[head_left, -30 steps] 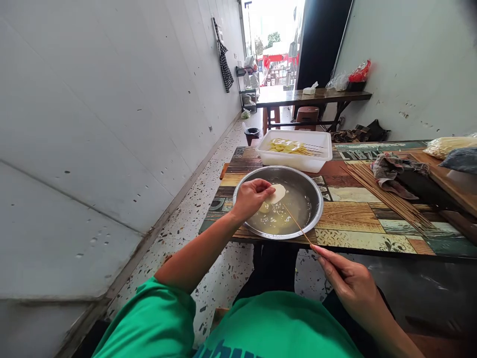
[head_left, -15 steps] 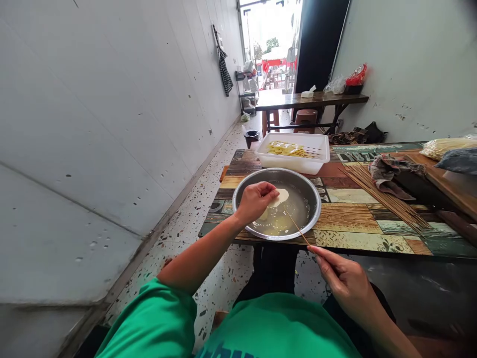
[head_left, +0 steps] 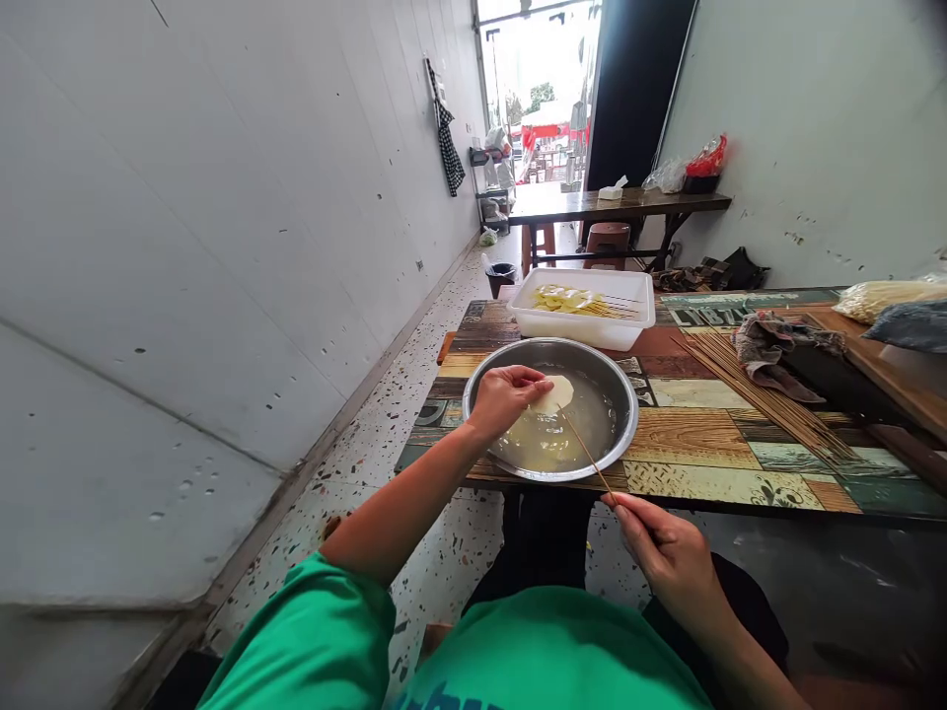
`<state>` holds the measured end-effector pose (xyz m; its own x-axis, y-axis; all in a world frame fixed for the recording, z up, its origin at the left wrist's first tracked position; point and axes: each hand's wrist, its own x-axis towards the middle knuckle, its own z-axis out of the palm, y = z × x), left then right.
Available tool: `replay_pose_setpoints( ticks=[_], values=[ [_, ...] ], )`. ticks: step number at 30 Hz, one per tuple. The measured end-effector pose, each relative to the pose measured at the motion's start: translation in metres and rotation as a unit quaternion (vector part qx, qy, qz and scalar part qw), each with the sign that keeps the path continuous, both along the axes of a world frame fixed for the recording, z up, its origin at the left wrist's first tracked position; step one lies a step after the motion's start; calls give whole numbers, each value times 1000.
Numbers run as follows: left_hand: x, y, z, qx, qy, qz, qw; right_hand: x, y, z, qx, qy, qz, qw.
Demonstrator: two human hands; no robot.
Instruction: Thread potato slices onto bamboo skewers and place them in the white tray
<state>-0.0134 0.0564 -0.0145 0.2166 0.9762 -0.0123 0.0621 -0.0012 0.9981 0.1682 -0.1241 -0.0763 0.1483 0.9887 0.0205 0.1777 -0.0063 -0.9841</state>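
My left hand (head_left: 509, 399) pinches a thin pale slice, which looks like potato (head_left: 556, 396), above the water in a round metal basin (head_left: 625, 434). Between the fingers of my right hand (head_left: 662, 542), just past the basin's near rim, is a thin wooden skewer (head_left: 588, 456). It points up and left, and its tip meets or nearly meets the slice's lower edge; I cannot tell whether it has pierced it. More pale yellow slices lie blurred under the cloudy water.
Behind the basin stands a white plastic tub (head_left: 584, 330) holding skewered yellow slices (head_left: 566, 298). A bundle of bare skewers (head_left: 769, 399) lies to the right on the patterned table (head_left: 688, 426), beside a crumpled cloth (head_left: 765, 345). A wooden board (head_left: 888, 360) is farther right.
The skewer's tip has come up to the slice's lower edge as my right hand shifted slightly left. The slice now faces me more fully in my left hand.
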Motion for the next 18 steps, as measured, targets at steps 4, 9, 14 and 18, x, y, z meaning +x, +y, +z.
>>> replay_pose_setpoints(
  ticks=[4,9,14,18],
  values=[
    [-3,4,3,-101,-63,-46,992,4,-4,-2,23,-31,38,999],
    [-7,2,12,-140,-92,-108,980,10,-5,-9,-29,37,54,997],
    [-5,-1,17,-136,-91,-117,980,11,-3,-15,-25,58,43,997],
    [-5,-3,19,-161,-112,-126,973,13,-1,-20,10,37,30,999]
  ],
)
